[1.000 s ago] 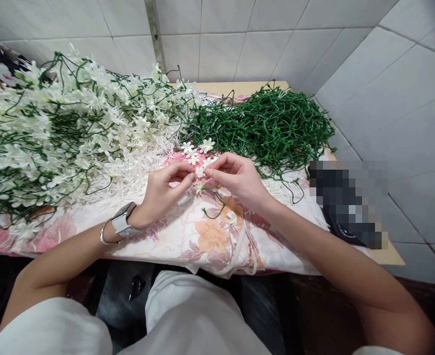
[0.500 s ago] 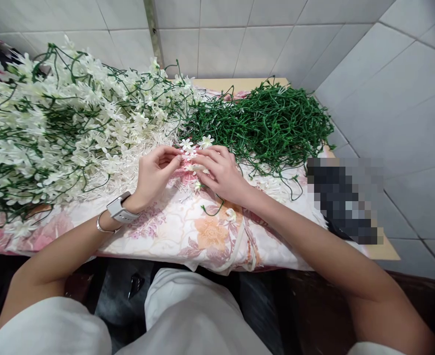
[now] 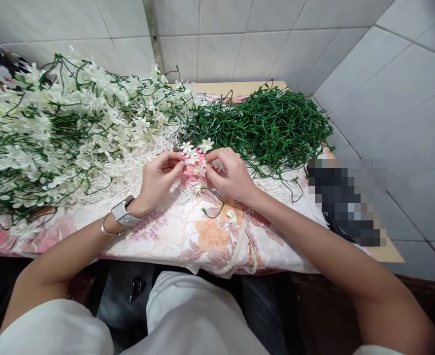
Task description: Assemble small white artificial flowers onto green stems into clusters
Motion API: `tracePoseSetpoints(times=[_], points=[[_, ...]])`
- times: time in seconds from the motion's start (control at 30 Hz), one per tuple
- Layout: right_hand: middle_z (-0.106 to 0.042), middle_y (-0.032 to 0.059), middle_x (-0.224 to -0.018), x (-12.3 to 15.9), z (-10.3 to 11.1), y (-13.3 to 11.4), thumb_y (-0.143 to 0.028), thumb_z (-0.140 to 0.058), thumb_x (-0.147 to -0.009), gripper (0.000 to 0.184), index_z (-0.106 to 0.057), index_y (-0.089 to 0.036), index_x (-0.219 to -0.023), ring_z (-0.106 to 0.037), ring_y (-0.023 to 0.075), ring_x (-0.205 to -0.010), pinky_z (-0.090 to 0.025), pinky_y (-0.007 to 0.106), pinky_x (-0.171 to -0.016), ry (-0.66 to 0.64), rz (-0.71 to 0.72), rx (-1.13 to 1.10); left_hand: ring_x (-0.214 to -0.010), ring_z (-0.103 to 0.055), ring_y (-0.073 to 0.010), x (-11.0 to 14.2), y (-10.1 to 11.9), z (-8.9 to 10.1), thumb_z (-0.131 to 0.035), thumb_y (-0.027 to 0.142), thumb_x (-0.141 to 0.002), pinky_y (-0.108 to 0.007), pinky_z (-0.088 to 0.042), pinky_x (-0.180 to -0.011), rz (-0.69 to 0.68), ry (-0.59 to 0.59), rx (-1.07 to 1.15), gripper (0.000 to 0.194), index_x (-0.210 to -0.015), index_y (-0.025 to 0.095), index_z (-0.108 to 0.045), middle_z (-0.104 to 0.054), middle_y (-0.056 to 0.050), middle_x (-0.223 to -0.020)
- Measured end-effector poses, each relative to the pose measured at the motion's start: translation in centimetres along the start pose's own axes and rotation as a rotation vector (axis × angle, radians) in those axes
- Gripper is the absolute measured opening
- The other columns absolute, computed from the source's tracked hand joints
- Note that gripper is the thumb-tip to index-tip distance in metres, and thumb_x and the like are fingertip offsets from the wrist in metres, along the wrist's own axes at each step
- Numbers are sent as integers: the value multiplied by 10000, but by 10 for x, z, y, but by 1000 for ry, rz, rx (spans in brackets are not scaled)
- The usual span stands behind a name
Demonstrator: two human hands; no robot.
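My left hand is closed in a pinch at the left side of several small white artificial flowers lying on a pink patch. What its fingertips hold, if anything, is too small to make out. From the right, my right hand pinches with thumb and forefinger at a white flower head at the edge of the same group. Another white flower shows partly beneath its palm. Just below the hands, a curved green plastic stem lies on the floral cloth.
A large heap of white flowers on green stems covers the left side, with thin white strands before it. Bare green stems are piled at the back right. A blurred dark object lies at the right. Tiled walls stand behind.
My right hand has drawn back a little to the right, its spread fingers now brought into a pinch, uncovering more of the flowers and pink patch. My left hand stays pinched in nearly the same place.
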State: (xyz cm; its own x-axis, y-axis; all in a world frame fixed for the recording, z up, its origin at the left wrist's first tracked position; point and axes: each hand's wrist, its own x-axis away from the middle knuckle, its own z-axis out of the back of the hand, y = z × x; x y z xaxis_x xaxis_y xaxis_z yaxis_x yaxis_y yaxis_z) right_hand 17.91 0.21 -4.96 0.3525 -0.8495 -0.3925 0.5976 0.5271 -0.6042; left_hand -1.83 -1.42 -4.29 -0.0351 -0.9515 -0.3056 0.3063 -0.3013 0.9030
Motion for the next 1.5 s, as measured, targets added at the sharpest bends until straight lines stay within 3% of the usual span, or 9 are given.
tracePoseSetpoints(times=[0.13,0.23,0.37,0.5,0.67,0.83,1.13,1.23,1.5], points=[[-643,90,-1140,1,1,9,-126,-476,-812,271,-624,-203,-1026,-485,274,-1102,-339,430,-890,-59,40,70,-711,-652,-109,2,-3,-1,-654,257,-798,-215,-550,-680,-13,-18,-4,136,-871,143,-668,-697,-45,-834],[-634,79,-1182,2,0,12,-154,-534,-820,161,-659,-215,-901,-443,294,-1157,-319,453,-895,-80,91,154,-726,-655,-118,3,-7,-1,-645,279,-808,-230,-558,-691,12,-44,34,153,-887,148,-661,-692,-49,-860],[-676,64,-1005,5,3,9,-182,-583,-818,95,-614,-210,-732,-529,260,-1050,-348,442,-874,17,107,116,-724,-655,-114,4,-9,-1,-647,281,-809,-231,-558,-707,8,-44,41,150,-889,153,-659,-687,-41,-846],[-655,37,-826,9,8,0,-235,-614,-804,86,-593,-206,-726,-590,192,-835,-447,375,-775,123,-28,-180,-698,-655,-106,7,-4,-2,-650,276,-807,-214,-552,-676,-45,-64,54,138,-868,153,-659,-686,-35,-819],[-644,17,-808,12,4,-12,-342,-734,-707,230,-566,-188,-683,-602,125,-662,-529,292,-617,19,-337,-763,-702,-654,-95,13,2,-2,-643,224,-810,-187,-548,-677,-177,-109,-12,102,-888,160,-662,-697,-25,-812],[-670,11,-816,13,1,-16,-337,-741,-707,175,-658,-190,-751,-629,112,-683,-571,291,-690,-73,-421,-975,-686,-646,-88,14,2,-3,-643,197,-807,-176,-546,-667,-214,-84,-76,86,-885,166,-660,-697,-11,-789],[-696,-2,-818,18,-4,-16,-295,-817,-625,265,-659,-210,-821,-666,138,-779,-578,315,-785,-2,-363,-968,-718,-674,-111,18,2,-5,-640,223,-821,-189,-559,-682,-212,-125,-77,122,-925,172,-679,-718,-29,-825],[-697,-6,-807,20,-3,-19,-295,-811,-642,234,-658,-220,-802,-670,137,-771,-580,308,-776,48,-367,-929,-764,-693,-125,18,2,-5,-644,226,-826,-201,-562,-718,-217,-156,-70,182,-993,176,-693,-739,-43,-903],[-727,-1,-872,22,-1,-19,-241,-758,-724,100,-736,-237,-821,-677,135,-818,-568,288,-786,45,-243,-817,-675,-667,-126,19,3,-4,-662,293,-823,-213,-533,-651,-207,-125,-144,122,-853,197,-732,-745,-19,-809]])
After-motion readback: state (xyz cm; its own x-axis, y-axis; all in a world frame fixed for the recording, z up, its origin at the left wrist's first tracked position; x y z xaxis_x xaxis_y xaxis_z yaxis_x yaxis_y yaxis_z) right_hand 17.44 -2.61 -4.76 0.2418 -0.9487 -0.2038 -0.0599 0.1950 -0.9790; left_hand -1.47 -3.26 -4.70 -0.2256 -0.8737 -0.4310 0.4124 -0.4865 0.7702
